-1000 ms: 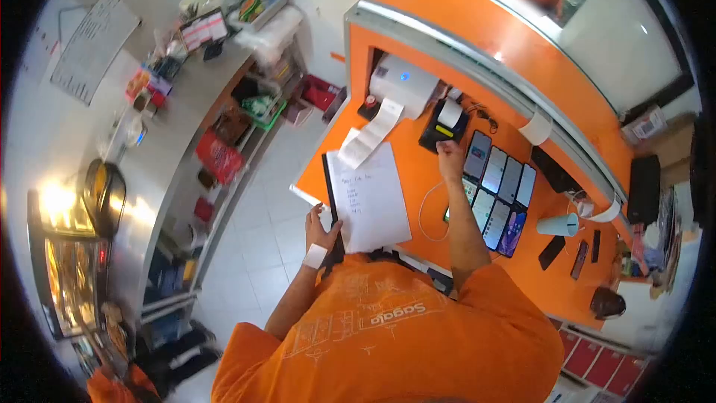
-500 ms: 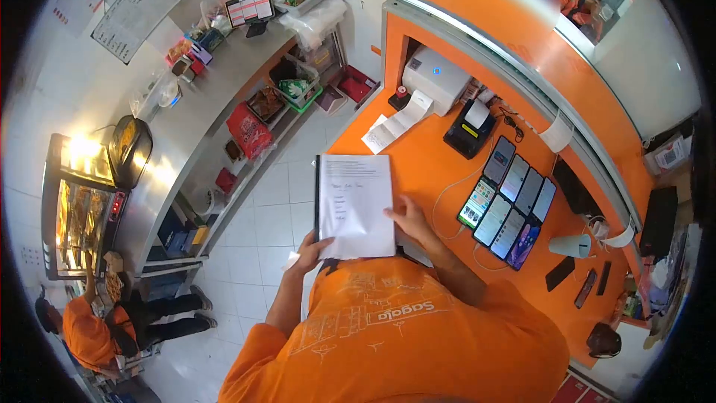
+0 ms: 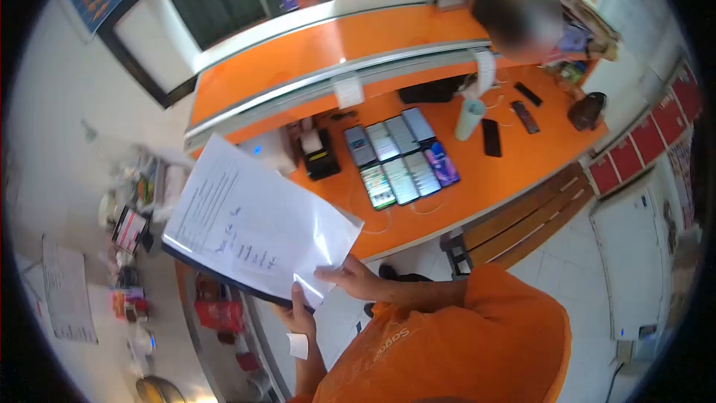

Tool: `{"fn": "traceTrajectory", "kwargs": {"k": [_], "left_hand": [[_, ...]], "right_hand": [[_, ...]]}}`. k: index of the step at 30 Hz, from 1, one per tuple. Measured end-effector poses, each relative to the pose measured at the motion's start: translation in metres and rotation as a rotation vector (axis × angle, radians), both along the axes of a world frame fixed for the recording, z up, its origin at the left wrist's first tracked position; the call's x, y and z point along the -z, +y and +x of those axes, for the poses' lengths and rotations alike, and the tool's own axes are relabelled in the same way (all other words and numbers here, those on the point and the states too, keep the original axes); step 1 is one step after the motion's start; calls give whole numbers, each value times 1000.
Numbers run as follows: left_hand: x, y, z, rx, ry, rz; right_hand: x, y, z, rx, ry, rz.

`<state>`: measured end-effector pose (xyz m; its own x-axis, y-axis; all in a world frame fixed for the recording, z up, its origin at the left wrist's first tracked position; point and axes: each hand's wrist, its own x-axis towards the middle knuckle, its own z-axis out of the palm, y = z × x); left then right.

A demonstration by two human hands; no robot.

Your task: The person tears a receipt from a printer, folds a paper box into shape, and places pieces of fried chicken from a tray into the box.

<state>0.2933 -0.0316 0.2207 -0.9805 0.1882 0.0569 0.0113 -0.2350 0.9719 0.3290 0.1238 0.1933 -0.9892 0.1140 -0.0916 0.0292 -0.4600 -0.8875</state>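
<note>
A dark clipboard with white handwritten sheets (image 3: 246, 224) is held up in front of me, tilted, away from the orange counter (image 3: 514, 157). My left hand (image 3: 297, 319), with a white band at the wrist, grips the board's lower edge from below. My right hand (image 3: 347, 276) pinches the lower right corner of the top sheet, which curls up slightly there.
On the orange counter lie several phones in two rows (image 3: 403, 160), a black receipt printer (image 3: 321, 155), a white printer (image 3: 262, 151) and a pale cup (image 3: 470, 118). Another person (image 3: 522, 19) stands behind the counter. A steel shelf with small items (image 3: 134, 216) is at left, a wooden bench (image 3: 514, 227) at right.
My right hand left the receipt printer and took the sheet's corner. The clipboard was lifted off the counter, and my view swung round so the counter now lies ahead.
</note>
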Motion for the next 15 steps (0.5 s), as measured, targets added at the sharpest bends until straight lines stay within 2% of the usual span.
{"fn": "traceTrajectory", "kwargs": {"k": [3, 5, 7, 11, 15], "left_hand": [[-11, 50, -6, 299, 214, -145], [-13, 86, -2, 552, 291, 26], [-14, 122, 1, 799, 370, 190], [-35, 194, 20, 933, 312, 148], [-18, 268, 23, 1004, 176, 1]], "right_hand": [[-46, 53, 30, 366, -141, -172], [-72, 107, 60, 431, -92, -87], [-83, 153, 87, 674, 29, -260], [-112, 286, 155, 1029, 72, -140], [-158, 437, 201, 1364, 462, 9]]}}
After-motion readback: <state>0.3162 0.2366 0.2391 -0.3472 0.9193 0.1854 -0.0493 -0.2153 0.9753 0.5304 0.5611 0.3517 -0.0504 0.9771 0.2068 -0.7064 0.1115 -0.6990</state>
